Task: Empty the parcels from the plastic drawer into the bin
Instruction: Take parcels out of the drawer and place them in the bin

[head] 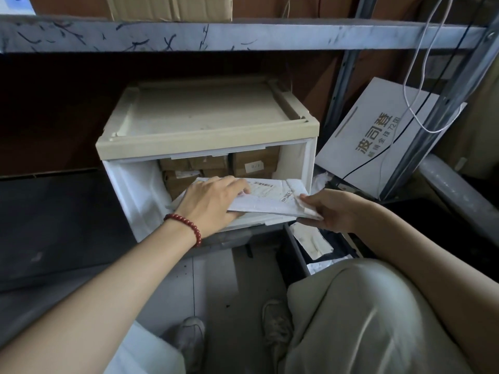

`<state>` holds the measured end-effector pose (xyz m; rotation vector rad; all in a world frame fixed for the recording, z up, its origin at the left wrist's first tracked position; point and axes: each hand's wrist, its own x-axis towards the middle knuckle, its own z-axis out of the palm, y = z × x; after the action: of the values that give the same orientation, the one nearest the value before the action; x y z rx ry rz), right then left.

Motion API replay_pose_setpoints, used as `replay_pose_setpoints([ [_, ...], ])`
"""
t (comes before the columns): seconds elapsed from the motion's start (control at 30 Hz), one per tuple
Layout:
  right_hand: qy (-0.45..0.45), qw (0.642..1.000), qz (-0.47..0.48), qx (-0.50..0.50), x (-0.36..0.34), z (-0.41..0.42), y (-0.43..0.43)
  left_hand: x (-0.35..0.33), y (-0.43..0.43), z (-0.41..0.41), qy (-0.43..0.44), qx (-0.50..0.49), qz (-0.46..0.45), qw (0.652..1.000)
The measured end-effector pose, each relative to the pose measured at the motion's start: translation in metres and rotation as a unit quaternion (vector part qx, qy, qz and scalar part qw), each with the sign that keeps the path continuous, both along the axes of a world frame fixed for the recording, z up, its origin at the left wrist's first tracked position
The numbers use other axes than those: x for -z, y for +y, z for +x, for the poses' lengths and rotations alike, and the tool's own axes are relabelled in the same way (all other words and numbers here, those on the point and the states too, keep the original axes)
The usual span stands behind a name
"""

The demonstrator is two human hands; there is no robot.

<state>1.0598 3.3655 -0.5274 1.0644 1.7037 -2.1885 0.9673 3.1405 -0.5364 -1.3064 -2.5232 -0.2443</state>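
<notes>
Under a grey metal shelf (243, 36) marked with black scribbles, on the floor of a dim storage corner, stands the cream-topped white plastic drawer unit (208, 130) that I am working from. Its pulled-out white drawer (129, 190) holds brown cardboard parcels (253, 164) stacked at the back.

From the head view, my left hand (213, 203), with a red bead bracelet (186, 228) at the wrist, lies palm down with fingers spread flat on a white padded mailer parcel (272, 198) bearing a printed barcode label. That parcel rests tilted across the drawer's front edge, half in and half out. My right hand (329, 211) pinches the parcel's right end, thumb on top and fingers curled beneath, closed firmly on it.

Just below my right hand sits the dark-walled bin (294, 252), partly hidden by my knee in beige trousers (378, 319); white crumpled packets (313, 241) lie inside it. Right of the drawer unit, a white cardboard box with dark printed characters (378, 136) leans against the grey shelf upright, and a white cable (421, 76) hangs in front of it.
</notes>
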Motion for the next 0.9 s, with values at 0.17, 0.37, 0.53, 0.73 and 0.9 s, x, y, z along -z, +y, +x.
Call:
replay_pose_setpoints([
  [0.17, 0.036, 0.999, -0.017, 0.021, -0.002, 0.001, 0.003, -0.006, -0.003, -0.005, 0.001, -0.031, 0.067, 0.997],
  [0.37, 0.0, 0.998, 0.063, 0.019, 0.01, 0.006, 0.007, -0.008, -0.006, -0.017, -0.068, -0.1, 0.135, 0.983],
  [0.53, 0.038, 0.995, 0.088, -0.007, 0.01, 0.006, 0.011, -0.008, -0.004, -0.019, -0.122, -0.111, 0.158, 0.974],
  [0.73, 0.061, 0.994, 0.086, 0.006, 0.012, 0.01, 0.022, -0.008, 0.012, -0.017, -0.194, -0.076, 0.197, 0.958],
  [0.9, 0.086, 0.992, 0.082, 0.037, 0.04, 0.044, 0.045, -0.012, 0.054, -0.009, -0.285, -0.032, 0.26, 0.922],
])
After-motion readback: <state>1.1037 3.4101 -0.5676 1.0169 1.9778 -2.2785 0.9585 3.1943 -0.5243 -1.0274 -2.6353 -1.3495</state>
